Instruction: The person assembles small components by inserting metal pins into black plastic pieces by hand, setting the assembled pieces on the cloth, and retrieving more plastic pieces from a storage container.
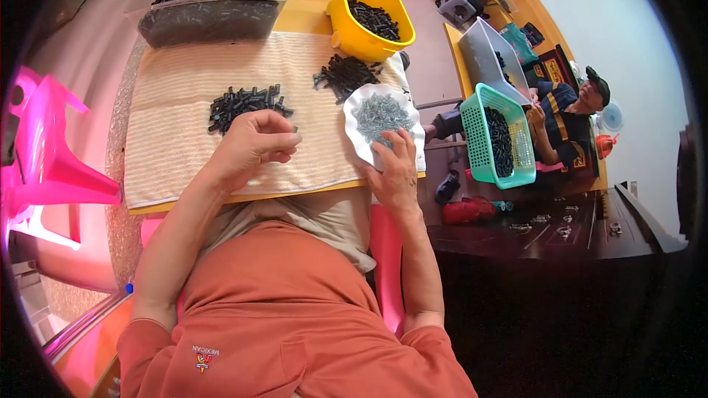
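My left hand (259,138) is closed in a pinch over the towel, just nearer to me than a heap of short black tubular pieces (247,107). Whatever sits between its fingertips is too small to make out. To the right, my right hand (396,169) rests at a white scalloped dish (357,137), fingers apart, the fingertips touching a pile of small shiny grey pieces (380,114). Behind the dish lies a second heap of black pieces (345,77), looser and more spread out.
A clear plastic bin (214,18) and a yellow basin (404,29), both holding black pieces, stand at the back. A striped towel (169,140) covers the board. A pink stool (66,155) is at left. Rightward, another person (564,114) sits by a green basket (476,133) and a grey bin (479,48).
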`<state>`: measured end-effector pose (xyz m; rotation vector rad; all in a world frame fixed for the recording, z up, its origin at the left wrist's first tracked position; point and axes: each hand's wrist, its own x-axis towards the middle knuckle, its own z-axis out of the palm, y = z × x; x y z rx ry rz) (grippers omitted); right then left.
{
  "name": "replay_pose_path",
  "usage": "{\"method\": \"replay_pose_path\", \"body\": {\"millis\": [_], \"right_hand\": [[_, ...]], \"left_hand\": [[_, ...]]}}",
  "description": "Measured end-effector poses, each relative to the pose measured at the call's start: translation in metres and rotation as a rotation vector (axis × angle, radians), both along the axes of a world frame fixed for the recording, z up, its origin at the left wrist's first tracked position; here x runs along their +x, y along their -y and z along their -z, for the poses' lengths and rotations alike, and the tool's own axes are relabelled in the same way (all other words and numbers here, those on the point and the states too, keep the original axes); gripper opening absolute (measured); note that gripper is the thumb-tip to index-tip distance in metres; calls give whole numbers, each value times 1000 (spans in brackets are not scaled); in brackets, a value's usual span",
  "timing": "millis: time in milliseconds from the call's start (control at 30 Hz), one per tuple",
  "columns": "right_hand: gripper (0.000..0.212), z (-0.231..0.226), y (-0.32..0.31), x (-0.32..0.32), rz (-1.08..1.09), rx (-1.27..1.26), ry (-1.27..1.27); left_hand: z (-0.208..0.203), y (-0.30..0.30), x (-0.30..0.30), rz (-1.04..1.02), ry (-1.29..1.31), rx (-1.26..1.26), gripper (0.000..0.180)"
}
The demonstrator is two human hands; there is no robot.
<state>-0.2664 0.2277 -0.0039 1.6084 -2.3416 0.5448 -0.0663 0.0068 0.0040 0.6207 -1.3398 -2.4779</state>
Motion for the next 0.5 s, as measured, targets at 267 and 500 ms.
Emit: {"method": "replay_pose_path", "body": {"millis": [267,500], "right_hand": [[39,5,-3,-2,7,-60,106],[40,3,-2,-2,1,-85,109]], "left_hand": [[-2,-1,-1,-2,24,-10,13],[-4,-2,-1,-6,29,-9,13]]}}
